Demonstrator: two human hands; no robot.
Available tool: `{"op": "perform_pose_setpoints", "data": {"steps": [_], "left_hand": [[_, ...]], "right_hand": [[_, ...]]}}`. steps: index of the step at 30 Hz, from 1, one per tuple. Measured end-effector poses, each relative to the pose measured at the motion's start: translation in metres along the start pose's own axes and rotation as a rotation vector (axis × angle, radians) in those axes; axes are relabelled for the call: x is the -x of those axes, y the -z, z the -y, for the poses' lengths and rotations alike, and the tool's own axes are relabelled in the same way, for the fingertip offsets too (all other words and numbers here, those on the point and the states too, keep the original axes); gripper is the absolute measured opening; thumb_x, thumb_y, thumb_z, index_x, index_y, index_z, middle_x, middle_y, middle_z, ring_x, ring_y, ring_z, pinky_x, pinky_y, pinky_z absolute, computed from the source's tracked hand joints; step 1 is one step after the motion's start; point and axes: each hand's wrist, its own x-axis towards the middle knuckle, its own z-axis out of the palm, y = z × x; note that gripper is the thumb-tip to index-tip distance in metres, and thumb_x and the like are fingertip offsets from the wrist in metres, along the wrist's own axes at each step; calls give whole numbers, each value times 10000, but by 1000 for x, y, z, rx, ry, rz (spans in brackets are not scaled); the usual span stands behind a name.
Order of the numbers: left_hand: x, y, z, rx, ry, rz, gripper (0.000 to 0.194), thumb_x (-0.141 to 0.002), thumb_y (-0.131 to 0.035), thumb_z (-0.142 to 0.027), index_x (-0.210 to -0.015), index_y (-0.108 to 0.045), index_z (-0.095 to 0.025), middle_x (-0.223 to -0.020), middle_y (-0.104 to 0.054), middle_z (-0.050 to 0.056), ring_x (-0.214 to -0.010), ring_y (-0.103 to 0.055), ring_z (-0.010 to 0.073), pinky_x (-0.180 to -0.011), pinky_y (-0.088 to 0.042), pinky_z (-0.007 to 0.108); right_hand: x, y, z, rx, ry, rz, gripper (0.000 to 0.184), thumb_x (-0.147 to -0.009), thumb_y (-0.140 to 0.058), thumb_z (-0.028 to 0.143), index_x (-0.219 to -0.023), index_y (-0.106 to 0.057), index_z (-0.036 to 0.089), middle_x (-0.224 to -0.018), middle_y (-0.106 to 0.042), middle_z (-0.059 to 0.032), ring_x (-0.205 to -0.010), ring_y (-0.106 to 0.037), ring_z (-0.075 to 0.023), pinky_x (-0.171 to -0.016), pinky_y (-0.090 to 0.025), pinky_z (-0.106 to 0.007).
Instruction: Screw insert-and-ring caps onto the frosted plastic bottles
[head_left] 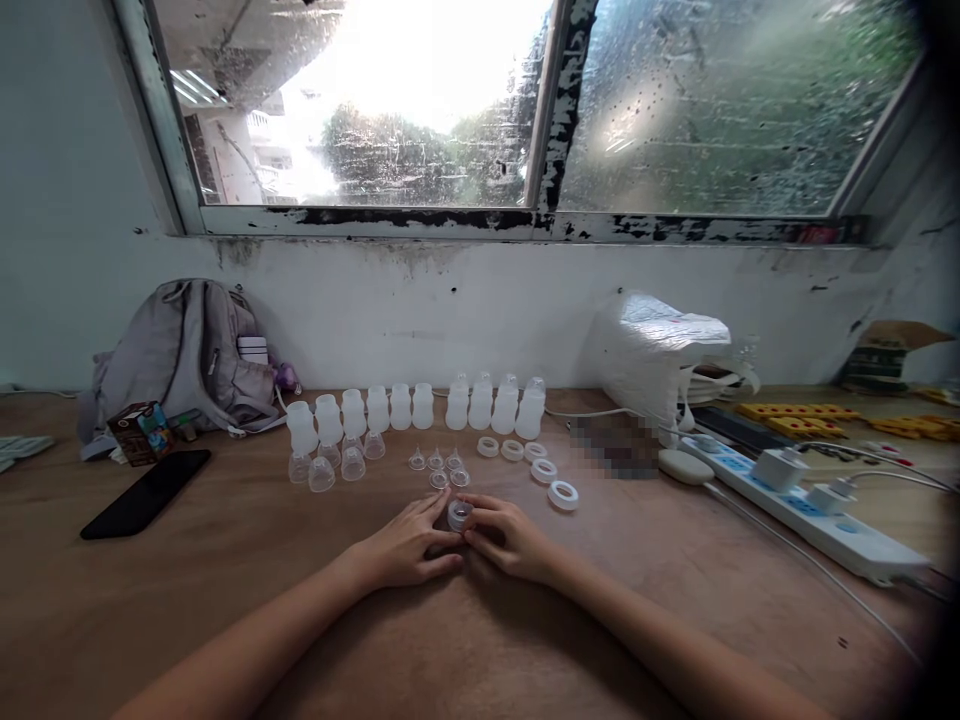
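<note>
Between my two hands is a whitish bottle collar ring (459, 515), low over the table. My left hand (409, 542) steadies it from the left with thumb and fingertips. On the other side my right hand (514, 537) pinches its edge with curled fingers. Something clear shows inside the ring, too small to make out. Just beyond it stand several clear bottle nipples (437, 460). More white collar rings (562, 496) lie in a curve to the right. Behind are a row of open frosted baby bottles (377, 408), several capped bottles (481, 402) and clear dome caps (321, 475).
A black phone (146, 494), a small box (141, 433) and a grey backpack (191, 350) lie left. On the right are a power strip (810, 505) with cables, a round white device (685, 467), a white bag (660, 350) and yellow parts (795, 412).
</note>
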Motion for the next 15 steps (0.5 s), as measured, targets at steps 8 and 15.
{"op": "perform_pose_setpoints", "data": {"steps": [8,15], "left_hand": [[-2,2,-2,-39,-20,12,403,-825,-438,-389,-1222,-420,-324,-1401,-218,38,-1261,-222,285,-997,-257,433],[-1,0,0,-32,-15,15,402,-818,-440,-394,-1213,-428,-318,-1367,-280,48,-1209,-310,275,-975,-285,441]], "right_hand": [[-1,-3,-6,25,-101,-324,136,-814,-462,229,-912,-545,183,-901,-576,-73,-836,-552,-182,-759,-438,-313],[-5,-18,-18,145,-192,-246,159,-811,-471,238,-951,-526,186,-744,-520,-23,-664,-498,-147,-635,-413,-268]]}}
